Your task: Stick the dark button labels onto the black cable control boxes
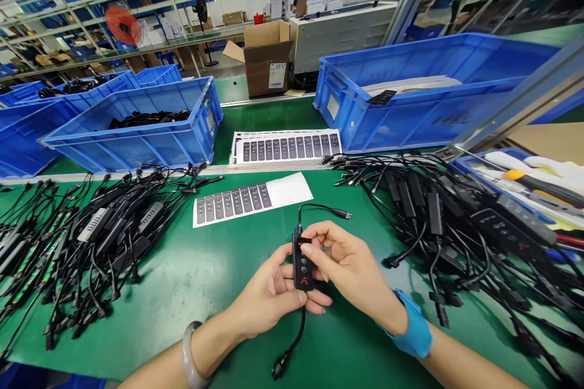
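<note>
My left hand is closed round the lower part of a small black cable controller with round buttons and red marks on its face. At the controller's upper end, my right hand grips it, the thumb lying on its face and the index finger behind the top edge. A short cable with a plug leaves the top, and another cable ends in a dark connector below. Just beyond my hands lies a white sheet of dark button labels, its right part bare.
More label sheets lie at the back. Piles of cabled controllers flank me, left and right. A blue bin with black parts stands back left, a larger blue bin back right. A tool tray sits far right.
</note>
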`<state>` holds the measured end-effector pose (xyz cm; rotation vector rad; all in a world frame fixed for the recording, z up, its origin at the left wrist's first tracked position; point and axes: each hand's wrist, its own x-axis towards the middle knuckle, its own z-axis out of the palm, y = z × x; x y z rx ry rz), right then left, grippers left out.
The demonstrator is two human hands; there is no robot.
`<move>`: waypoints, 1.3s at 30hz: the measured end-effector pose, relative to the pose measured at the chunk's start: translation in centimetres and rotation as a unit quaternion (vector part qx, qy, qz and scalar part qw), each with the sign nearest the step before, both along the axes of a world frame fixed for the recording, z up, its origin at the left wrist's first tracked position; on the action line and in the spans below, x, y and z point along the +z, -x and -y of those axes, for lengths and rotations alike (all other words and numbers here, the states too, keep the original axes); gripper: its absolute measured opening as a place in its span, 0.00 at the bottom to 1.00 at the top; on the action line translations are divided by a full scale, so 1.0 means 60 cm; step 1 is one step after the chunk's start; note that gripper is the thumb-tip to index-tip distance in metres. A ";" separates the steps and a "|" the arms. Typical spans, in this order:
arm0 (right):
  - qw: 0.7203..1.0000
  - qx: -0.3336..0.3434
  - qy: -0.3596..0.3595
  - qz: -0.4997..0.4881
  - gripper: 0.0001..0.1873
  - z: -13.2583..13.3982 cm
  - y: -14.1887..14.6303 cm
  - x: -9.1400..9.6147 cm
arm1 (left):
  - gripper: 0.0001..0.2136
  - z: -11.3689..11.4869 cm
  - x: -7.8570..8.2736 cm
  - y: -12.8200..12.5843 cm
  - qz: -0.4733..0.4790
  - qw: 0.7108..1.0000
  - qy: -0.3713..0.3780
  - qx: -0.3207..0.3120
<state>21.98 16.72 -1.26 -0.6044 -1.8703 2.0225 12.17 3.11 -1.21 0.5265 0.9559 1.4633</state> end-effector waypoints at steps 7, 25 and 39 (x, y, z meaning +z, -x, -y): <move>0.998 -0.021 -0.053 -0.009 0.12 0.002 0.002 0.001 | 0.26 -0.001 0.003 -0.004 -0.017 1.000 0.015 0.006; 0.990 -0.054 -0.131 -0.007 0.10 0.005 0.004 0.000 | 0.29 -0.003 -0.001 -0.012 -0.039 0.999 0.023 0.017; 0.991 0.035 -0.131 0.016 0.43 -0.007 0.006 -0.010 | 0.33 0.007 -0.019 -0.007 -0.078 0.995 0.054 0.038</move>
